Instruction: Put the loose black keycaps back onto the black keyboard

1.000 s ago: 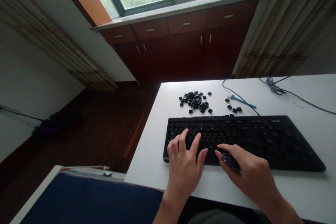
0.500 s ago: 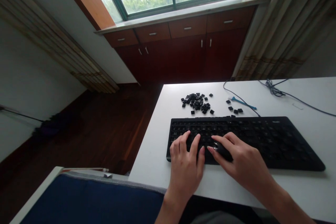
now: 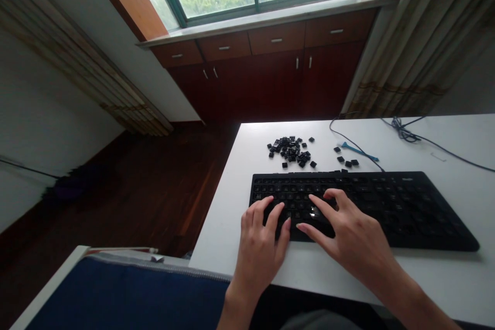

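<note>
A black keyboard [image 3: 406, 211] lies on the white table [image 3: 444, 278]. My left hand [image 3: 259, 247] rests on the keyboard's left end, open, with its fingers apart on the keys. Just to its right, my right hand [image 3: 348, 240] sits over the lower key rows. Its thumb and forefinger hold a long black keycap [image 3: 314, 212] down against the keyboard, and most of that keycap is hidden by the fingers. A heap of loose black keycaps [image 3: 291, 150] lies on the table behind the keyboard.
A few more keycaps [image 3: 345, 161] and a blue tool [image 3: 359, 152] lie behind the keyboard, beside its black cable [image 3: 350, 139]. More cable [image 3: 406, 131] is bunched at the back right. A blue-covered seat [image 3: 127, 294] is at the lower left, with the table's left edge dropping to dark wooden floor.
My right hand moved left and forward from the keyboard's front edge onto the keys, carrying the long keycap. My left hand drew back slightly and shifted left.
</note>
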Available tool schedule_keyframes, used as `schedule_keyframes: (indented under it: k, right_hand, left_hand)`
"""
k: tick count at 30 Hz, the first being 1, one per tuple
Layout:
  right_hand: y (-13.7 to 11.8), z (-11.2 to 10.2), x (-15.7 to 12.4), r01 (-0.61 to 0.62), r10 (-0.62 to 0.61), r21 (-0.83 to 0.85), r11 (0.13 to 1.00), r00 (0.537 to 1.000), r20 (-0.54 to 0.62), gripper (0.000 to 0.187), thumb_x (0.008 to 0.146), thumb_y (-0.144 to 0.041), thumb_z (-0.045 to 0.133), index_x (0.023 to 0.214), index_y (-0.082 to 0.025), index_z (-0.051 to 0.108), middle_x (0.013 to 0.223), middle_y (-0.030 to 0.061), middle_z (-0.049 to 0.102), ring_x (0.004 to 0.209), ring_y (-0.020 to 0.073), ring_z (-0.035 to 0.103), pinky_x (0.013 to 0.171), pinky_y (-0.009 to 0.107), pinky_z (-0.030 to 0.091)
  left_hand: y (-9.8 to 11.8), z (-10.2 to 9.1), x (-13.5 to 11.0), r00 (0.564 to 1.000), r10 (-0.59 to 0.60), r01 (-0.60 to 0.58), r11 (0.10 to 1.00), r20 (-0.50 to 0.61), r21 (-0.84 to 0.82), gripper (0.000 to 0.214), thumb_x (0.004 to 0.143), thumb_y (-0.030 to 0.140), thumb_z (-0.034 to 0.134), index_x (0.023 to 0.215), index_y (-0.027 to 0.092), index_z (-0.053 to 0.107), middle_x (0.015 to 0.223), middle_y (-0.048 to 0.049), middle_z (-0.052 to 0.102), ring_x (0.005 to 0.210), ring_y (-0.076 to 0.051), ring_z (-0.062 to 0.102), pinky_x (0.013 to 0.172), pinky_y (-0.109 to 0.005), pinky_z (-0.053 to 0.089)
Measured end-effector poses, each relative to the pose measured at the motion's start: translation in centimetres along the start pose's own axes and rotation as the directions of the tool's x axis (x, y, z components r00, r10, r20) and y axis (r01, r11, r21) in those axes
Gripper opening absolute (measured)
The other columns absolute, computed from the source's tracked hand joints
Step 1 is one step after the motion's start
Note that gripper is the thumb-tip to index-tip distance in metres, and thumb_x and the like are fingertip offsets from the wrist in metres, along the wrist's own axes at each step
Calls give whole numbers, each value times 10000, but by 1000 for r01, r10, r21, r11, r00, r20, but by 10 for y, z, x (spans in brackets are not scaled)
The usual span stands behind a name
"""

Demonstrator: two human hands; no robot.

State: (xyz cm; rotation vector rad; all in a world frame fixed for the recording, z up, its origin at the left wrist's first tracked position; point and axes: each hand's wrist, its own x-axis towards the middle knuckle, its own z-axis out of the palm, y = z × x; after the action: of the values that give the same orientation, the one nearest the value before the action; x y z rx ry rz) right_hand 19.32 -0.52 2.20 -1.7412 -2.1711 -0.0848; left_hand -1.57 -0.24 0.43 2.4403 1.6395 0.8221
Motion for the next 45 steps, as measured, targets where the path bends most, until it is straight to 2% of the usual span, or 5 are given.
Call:
schedule_keyframes:
  k: [16, 23, 29, 36, 45]
  right_hand:
    - [32, -10, -4, -14, 9, 86, 996, 998, 61, 665, 830, -728, 553, 1249, -223, 659, 1088, 100, 632, 748, 210, 697, 564, 316, 585]
    - [121, -35, 42, -75, 72, 76, 994, 996, 46, 329, 922, -476, 588, 1081, -219, 718, 1042, 77, 714, 782, 220, 695, 722, 359, 546]
    - [172, -36, 87, -63, 45, 72, 995, 973, 228, 312, 899, -454, 593, 981, -202, 757, 915, 83, 752, 774, 231, 675, 708, 347, 491]
    - [167, -27, 127, -16, -23, 114, 993, 943, 331, 328, 878, -437, 608, 1013, -178, 757, 979, 130, 740, 852, 272, 671, 728, 343, 464]
    - [146, -40, 125, 120, -303, 371, 921, 818, 489, 223, 860, -425, 644, 936, -240, 743, 933, 41, 746, 812, 207, 672, 731, 283, 467]
  left_hand:
    - [15, 3, 13, 990, 109, -113, 992, 84, 51, 417, 958, 331, 565, 1357, 209, 555, 1406, -141, 509, 1301, -303, 455, 1101, -511, 376]
    - [37, 10, 38, 925, 281, -307, 949, 256, 68, 523, 978, 499, 477, 1438, 251, 489, 1498, -143, 442, 1330, -330, 432, 1095, -558, 345]
    - [42, 17, 47, 926, 279, -302, 951, 255, 57, 500, 984, 494, 465, 1412, 241, 518, 1485, -138, 453, 1327, -330, 430, 1095, -545, 351]
    - [45, 26, 42, 954, 243, -252, 967, 176, 28, 454, 981, 423, 499, 1385, 224, 549, 1436, -131, 488, 1309, -314, 430, 1100, -515, 356]
    - [45, 26, 43, 961, 228, -233, 972, 153, 15, 438, 970, 376, 528, 1382, 230, 556, 1417, -114, 504, 1294, -295, 437, 1105, -488, 364]
